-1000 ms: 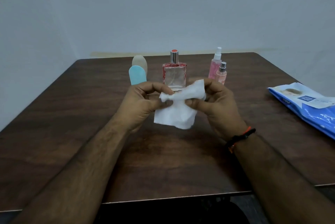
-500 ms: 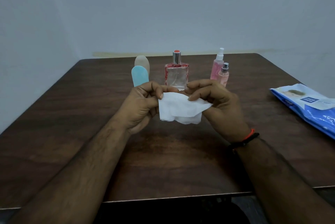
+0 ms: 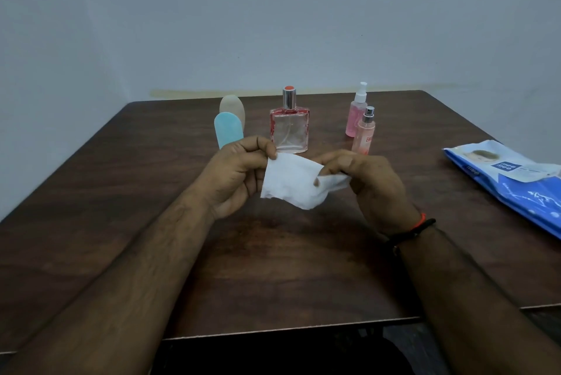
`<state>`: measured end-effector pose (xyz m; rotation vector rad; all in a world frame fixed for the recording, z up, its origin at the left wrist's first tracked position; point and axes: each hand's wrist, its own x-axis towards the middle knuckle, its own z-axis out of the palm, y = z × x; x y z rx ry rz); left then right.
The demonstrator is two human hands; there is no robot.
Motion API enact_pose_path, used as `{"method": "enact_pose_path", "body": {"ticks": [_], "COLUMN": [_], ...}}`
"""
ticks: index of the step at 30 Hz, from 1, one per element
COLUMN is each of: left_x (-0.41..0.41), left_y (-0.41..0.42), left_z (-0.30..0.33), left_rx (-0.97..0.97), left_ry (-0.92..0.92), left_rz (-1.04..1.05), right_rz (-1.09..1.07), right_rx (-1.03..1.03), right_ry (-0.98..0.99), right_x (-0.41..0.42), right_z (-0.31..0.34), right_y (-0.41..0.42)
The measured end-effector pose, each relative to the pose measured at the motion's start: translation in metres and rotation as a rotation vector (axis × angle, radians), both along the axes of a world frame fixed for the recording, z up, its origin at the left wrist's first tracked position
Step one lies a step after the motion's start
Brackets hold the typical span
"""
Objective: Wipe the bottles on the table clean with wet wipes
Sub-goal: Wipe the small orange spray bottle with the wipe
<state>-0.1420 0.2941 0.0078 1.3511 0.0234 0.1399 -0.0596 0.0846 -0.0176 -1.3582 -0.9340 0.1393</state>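
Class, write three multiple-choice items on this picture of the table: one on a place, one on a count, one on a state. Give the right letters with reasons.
1. Where does the blue wet-wipe packet lie on the dark wooden table?
A. at its right edge
B. behind the bottles
C. under the hands

2. How many bottles stand on the table?
A. three
B. five
C. seven

3. What state is the white wet wipe in?
A. flat on the table
B. held in the air by both hands
C. wrapped round a bottle

Answers:
1 A, the packet lies far right, apart from the bottles.
2 B, there are a pale blue oval bottle, a beige oval bottle, a square glass perfume bottle, a pink spray bottle and a peach spray bottle.
3 B, the left hand and right hand each pinch a side.
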Motion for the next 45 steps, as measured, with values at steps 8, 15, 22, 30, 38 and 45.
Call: {"method": "enact_pose_path", "body": {"ticks": [8,15,22,30,38,45], "left_x": [0.013,0.04,0.086,0.141,0.157,0.159], "left_y": [-0.02,-0.043,-0.076,-0.105,-0.116,-0.131], "left_z": [0.007,0.013,0.002,-0.024,-0.027,-0.025], "left_rx": [0.221,0.383,0.301,0.463,0.557,0.832], "left_ry": [0.025,-0.013,-0.001,-0.05,-0.081,-0.073], "left_rz": [0.005,-0.1,0.155,0.228,0.176,0.131], "right_rz": [-0.246,-0.114,-0.298,-0.659,-0.82,-0.962], "right_rx": [-0.164,-0.292,-0.214,-0.027,0.043,-0.032], "right_ry": [0.119,0.287,0.445,0.567,0.603,0.568], "right_x": [-0.006,0.006,0.019,0.034,0.044,0.054], "right_z": [0.008,0.008,0.007,0.002,-0.004,-0.011], "right_y": [-0.004,-0.025,-0.048,-0.056,-0.059,-0.057]}}
